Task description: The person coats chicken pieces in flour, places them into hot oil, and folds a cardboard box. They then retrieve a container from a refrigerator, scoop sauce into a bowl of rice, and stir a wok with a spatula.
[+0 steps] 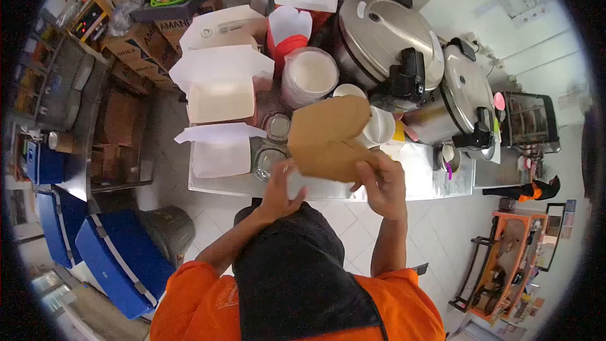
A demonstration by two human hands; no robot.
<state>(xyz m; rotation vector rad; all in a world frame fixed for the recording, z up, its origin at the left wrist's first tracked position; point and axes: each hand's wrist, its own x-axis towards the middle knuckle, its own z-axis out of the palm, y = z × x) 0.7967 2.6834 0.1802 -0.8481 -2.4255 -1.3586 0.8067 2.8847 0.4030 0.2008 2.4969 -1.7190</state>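
A brown kraft paper takeaway box is held up over the front of the steel table, its flaps partly folded. My right hand pinches its lower right corner between thumb and fingers. Below the box's lower left edge, my left hand has its thumb and fingers apart, fingertips right by the cardboard. Behind the box stand a stack of white paper bowls and more white cups. Close to my left hand are clear plastic lids.
Open white takeaway boxes line the table's left side. Large steel cookers stand at the back right, with a small pot in front. Blue cool boxes sit on the left floor. An orange trolley is at right.
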